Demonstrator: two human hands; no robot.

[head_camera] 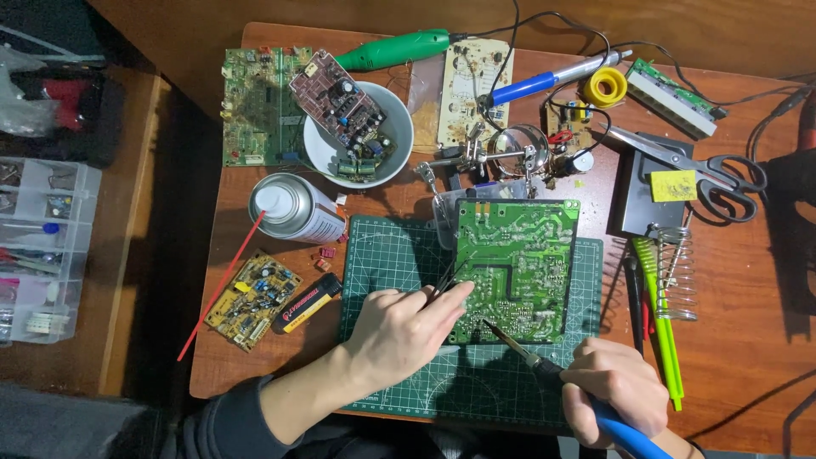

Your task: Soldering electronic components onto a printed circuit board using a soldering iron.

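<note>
A green circuit board [516,265] lies solder side up on a green cutting mat [387,255]. My left hand [405,327] holds thin black tweezers [448,277] whose tips rest at the board's left edge. My right hand [614,388] grips a soldering iron [544,364] with a blue handle; its tip touches the board's lower edge.
A white bowl [399,136] holds another board. Around the mat lie a spray can [293,208] with a red straw, a small yellow board [252,299], a lighter [307,303], scissors [697,166], a coiled iron stand [676,272], a magnifier clamp [510,144] and a solder spool [605,85]. Plastic organiser trays [38,246] sit at left.
</note>
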